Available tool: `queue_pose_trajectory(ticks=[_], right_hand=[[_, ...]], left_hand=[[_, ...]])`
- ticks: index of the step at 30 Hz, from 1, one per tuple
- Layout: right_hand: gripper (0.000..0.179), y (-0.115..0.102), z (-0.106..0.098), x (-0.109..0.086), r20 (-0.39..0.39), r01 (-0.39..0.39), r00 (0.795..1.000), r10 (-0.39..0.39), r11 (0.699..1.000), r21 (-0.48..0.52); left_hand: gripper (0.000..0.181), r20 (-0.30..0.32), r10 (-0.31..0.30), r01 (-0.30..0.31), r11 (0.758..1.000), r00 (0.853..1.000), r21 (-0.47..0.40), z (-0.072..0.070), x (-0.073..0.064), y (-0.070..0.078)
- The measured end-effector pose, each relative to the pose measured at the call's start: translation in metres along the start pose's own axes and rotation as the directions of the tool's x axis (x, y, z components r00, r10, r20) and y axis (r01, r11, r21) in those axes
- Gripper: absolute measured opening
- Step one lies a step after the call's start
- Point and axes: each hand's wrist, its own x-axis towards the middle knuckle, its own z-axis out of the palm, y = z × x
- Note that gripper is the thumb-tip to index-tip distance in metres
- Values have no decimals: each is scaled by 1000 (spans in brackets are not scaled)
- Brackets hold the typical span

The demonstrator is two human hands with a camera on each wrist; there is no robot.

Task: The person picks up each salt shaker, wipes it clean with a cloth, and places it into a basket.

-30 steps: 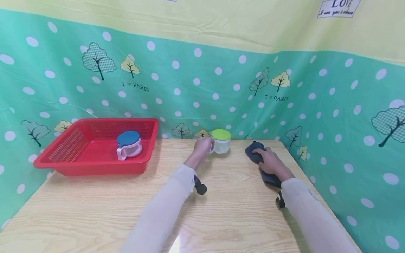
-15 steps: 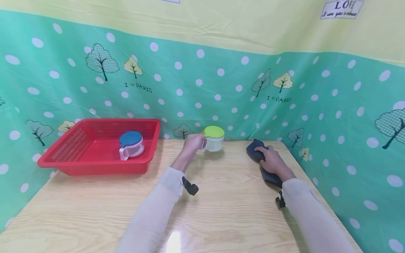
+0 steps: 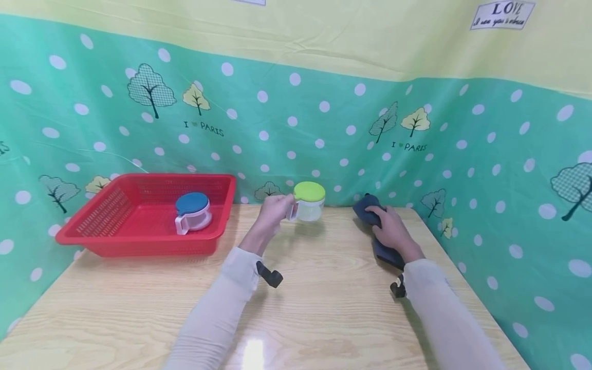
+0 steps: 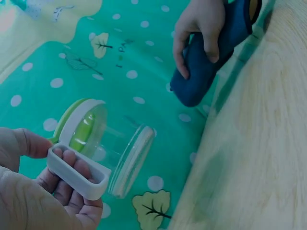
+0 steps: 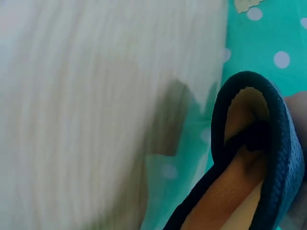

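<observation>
"How is it laid out?"

"Wood-grain desk first, then the red plastic basket on its left side."

"And the hands?"

"Both grasping. The right hand grips a dark blue cloth item with a tan lining; I can't tell what it is. The left hand holds the clear green-lidded jar, right of the basket and seemingly just off the desk. A blue-lidded jar is inside the basket."

"How is the green one best handled?"

"Level, I'd say, with room between it and the cloth. Don't let the lid take the weight. Fingers curl through the white handle, thumb near its top; a firm hold there should limit tipping."
</observation>
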Motion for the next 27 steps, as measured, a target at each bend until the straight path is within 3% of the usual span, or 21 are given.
queue_pose_trajectory(ticks=[15, 27], right_hand=[[51, -36, 3, 19, -30, 37, 999, -35, 998, 56], [52, -71, 5, 30, -108, 139, 985, -131, 988, 72]], left_hand=[[19, 1, 23, -22, 994, 1000, -103, -12, -6, 22], [14, -5, 17, -18, 991, 1000, -129, -18, -11, 35]])
